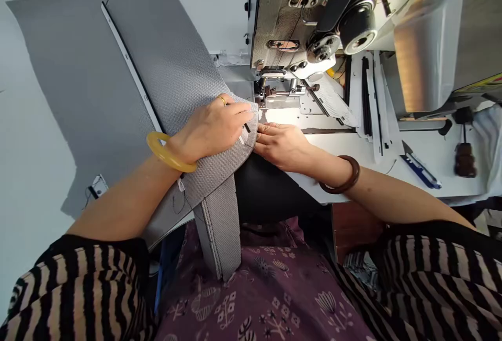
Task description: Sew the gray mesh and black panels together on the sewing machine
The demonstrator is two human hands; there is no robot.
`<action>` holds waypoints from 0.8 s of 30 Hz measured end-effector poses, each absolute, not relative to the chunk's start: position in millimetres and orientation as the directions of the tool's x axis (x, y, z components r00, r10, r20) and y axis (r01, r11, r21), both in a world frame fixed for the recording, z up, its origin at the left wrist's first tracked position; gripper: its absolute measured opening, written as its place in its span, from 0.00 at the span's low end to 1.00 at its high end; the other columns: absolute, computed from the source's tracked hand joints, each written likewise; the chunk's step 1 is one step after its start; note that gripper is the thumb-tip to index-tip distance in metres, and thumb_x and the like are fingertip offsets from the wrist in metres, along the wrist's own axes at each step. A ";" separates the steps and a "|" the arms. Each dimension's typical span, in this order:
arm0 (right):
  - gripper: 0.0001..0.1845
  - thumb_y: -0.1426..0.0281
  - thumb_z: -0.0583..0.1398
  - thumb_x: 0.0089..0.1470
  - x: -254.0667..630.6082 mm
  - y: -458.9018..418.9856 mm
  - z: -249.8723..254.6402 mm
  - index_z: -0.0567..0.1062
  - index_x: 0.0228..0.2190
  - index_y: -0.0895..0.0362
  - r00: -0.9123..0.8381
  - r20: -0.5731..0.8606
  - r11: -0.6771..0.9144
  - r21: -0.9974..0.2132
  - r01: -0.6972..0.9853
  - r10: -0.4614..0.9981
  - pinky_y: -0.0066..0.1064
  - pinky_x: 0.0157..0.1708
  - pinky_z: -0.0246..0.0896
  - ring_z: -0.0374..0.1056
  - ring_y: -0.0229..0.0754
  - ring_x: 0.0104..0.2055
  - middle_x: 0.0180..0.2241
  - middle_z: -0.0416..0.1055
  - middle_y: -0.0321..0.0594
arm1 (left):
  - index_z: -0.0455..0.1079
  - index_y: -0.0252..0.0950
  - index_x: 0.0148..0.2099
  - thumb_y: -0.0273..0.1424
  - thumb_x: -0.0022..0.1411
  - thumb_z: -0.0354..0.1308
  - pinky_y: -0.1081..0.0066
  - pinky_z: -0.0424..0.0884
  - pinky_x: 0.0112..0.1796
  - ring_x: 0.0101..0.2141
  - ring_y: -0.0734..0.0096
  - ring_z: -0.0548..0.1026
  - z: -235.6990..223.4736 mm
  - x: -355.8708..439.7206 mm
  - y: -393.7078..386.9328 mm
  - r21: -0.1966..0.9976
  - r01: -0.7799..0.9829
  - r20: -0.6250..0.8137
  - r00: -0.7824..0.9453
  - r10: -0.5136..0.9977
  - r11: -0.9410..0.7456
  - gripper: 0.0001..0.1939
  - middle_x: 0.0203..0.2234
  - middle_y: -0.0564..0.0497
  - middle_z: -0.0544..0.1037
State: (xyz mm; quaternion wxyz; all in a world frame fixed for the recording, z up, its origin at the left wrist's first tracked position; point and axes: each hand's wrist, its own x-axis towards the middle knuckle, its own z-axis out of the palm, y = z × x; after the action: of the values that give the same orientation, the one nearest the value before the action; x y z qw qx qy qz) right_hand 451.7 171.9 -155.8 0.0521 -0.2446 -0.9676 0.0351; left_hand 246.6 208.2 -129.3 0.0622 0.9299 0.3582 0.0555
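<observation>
A large piece of grey woven fabric (pixel 180 53) spreads over the left of the table, and a sewn strip of it (pixel 219 231) hangs down over my lap. My left hand (pixel 217 126) lies on the fabric near its curved right edge, fingers bent and pinching the material. At that edge my right hand (pixel 282 145) has its fingers together, gripping the fabric's rim; its thumb is partly hidden. Just beyond both hands is the sewing machine's needle and presser foot area (pixel 264 92). A white strip (pixel 129 64) runs along a slot in the fabric.
Above right looms the sewing machine head (pixel 290 22). On the right of the table lie white and black strips (pixel 374 100), a blue utility knife (pixel 421 168) and a dark-handled tool (pixel 465 158). A clear plastic guard (pixel 429 43) hangs at upper right.
</observation>
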 end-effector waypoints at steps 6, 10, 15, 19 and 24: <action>0.21 0.76 0.45 0.65 459.2 174.7 -161.7 0.74 0.49 0.63 -0.860 0.129 0.861 -0.206 0.465 0.495 0.42 0.56 0.65 0.62 0.50 0.63 0.52 0.74 0.51 | 0.75 0.35 0.46 0.23 0.66 0.44 0.58 0.74 0.46 0.49 0.54 0.72 -126.2 252.1 211.9 0.057 0.671 -0.005 0.741 0.672 -0.739 0.17 0.50 0.46 0.76; 0.22 0.75 0.45 0.66 464.3 177.4 -163.1 0.74 0.51 0.61 -0.842 0.164 0.847 -0.257 0.466 0.513 0.40 0.59 0.64 0.62 0.47 0.64 0.52 0.75 0.49 | 0.74 0.36 0.46 0.22 0.65 0.45 0.61 0.74 0.46 0.48 0.58 0.73 -124.9 255.9 213.8 0.072 0.689 0.020 0.722 0.692 -0.721 0.17 0.48 0.47 0.77; 0.24 0.74 0.44 0.67 467.0 181.5 -162.1 0.75 0.52 0.59 -0.837 0.175 0.840 -0.285 0.462 0.519 0.40 0.57 0.66 0.63 0.46 0.64 0.52 0.75 0.47 | 0.74 0.35 0.46 0.22 0.65 0.46 0.61 0.74 0.46 0.47 0.58 0.74 -124.4 258.4 216.0 0.041 0.672 0.019 0.739 0.673 -0.739 0.16 0.48 0.47 0.77; 0.25 0.73 0.43 0.67 466.4 182.3 -160.6 0.76 0.52 0.60 -0.839 0.166 0.840 -0.285 0.462 0.518 0.39 0.58 0.65 0.63 0.46 0.63 0.51 0.76 0.48 | 0.74 0.35 0.46 0.23 0.66 0.45 0.61 0.74 0.47 0.47 0.58 0.74 -124.2 258.0 216.5 0.025 0.672 0.025 0.740 0.672 -0.740 0.17 0.48 0.48 0.77; 0.24 0.74 0.44 0.67 465.9 183.5 -161.5 0.76 0.51 0.59 -0.836 0.191 0.844 -0.286 0.454 0.514 0.37 0.57 0.65 0.65 0.45 0.62 0.52 0.76 0.45 | 0.75 0.35 0.46 0.24 0.66 0.44 0.62 0.74 0.45 0.46 0.59 0.74 -126.1 256.1 217.5 0.051 0.653 0.078 0.752 0.655 -0.755 0.18 0.45 0.49 0.78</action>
State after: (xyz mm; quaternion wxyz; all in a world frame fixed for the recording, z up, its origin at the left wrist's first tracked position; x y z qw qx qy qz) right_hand 465.9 183.5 -161.5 0.1314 -0.2543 -0.9512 0.1150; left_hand 256.1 217.5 -126.1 0.0102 0.9358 0.3495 0.0455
